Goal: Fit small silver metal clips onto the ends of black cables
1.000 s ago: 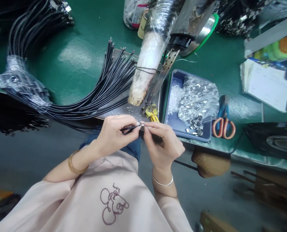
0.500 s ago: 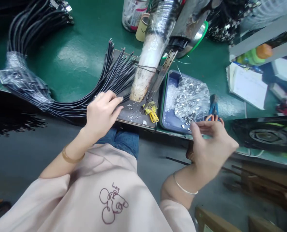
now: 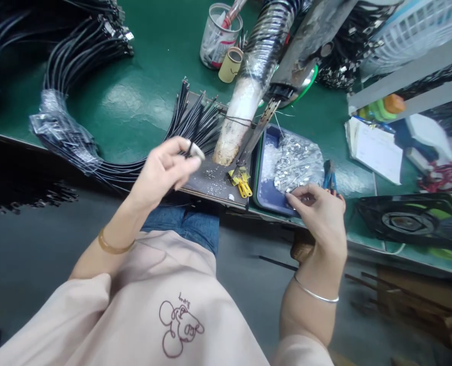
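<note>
My left hand pinches one black cable between thumb and fingers, above the near edge of the bench. Behind it a bundle of black cables fans out over a dark board. My right hand is at the near right corner of a blue tray, thumb and fingertips together; whatever they hold is too small to make out. In the tray lies a clear bag of small metal pieces. A yellow clip-like piece sits beside the tray, below a metal strip.
A wrapped duct slants down over the board. Blue pliers lie right of the tray. Behind are a clear tub and a cardboard tube. Farther right are a notepad and a black fan-like device.
My left hand has lifted slightly, with one cable now visible in its pinch. My right hand has moved left to the tray's corner, its fingertips coming together. The view has shifted a little.
</note>
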The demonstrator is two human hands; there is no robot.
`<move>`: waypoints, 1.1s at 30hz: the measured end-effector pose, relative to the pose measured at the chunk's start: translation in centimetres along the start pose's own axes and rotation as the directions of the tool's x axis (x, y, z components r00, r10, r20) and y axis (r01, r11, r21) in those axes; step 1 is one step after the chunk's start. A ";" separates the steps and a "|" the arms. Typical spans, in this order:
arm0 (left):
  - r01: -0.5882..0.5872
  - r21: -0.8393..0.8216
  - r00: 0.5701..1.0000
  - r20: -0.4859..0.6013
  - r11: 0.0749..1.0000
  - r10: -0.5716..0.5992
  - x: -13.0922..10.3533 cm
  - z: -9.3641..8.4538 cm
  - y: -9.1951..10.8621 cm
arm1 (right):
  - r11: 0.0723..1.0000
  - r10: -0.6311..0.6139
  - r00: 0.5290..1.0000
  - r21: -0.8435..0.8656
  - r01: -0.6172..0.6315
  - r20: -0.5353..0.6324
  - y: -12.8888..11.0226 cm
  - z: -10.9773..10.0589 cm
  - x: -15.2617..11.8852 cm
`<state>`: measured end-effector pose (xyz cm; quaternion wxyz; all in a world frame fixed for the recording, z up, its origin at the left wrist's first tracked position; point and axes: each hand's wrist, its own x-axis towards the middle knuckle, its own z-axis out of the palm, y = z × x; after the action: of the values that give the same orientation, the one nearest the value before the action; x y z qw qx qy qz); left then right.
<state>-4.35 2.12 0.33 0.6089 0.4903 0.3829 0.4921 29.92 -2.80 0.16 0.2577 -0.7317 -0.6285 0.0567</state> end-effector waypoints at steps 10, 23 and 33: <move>0.303 -0.182 0.941 0.214 0.935 -0.263 -2.4 3.9 -2.1 | 0.903 0.031 0.922 0.406 0.140 -0.387 -8.3 1.4 -4.7; 0.138 0.041 0.984 0.103 0.990 -0.142 -2.6 5.3 -2.0 | 0.786 -0.061 0.951 0.572 0.233 -0.303 -11.9 6.5 -5.8; 0.052 0.193 0.966 0.241 0.980 -0.099 -2.5 5.1 -1.1 | 0.703 -0.107 0.989 0.696 0.146 -0.099 -11.4 5.7 -5.3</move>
<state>0.21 -1.53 0.33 0.6224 0.5875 0.3659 0.3655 16.35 -5.21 -0.90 0.5352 -0.5355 -0.6017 0.2545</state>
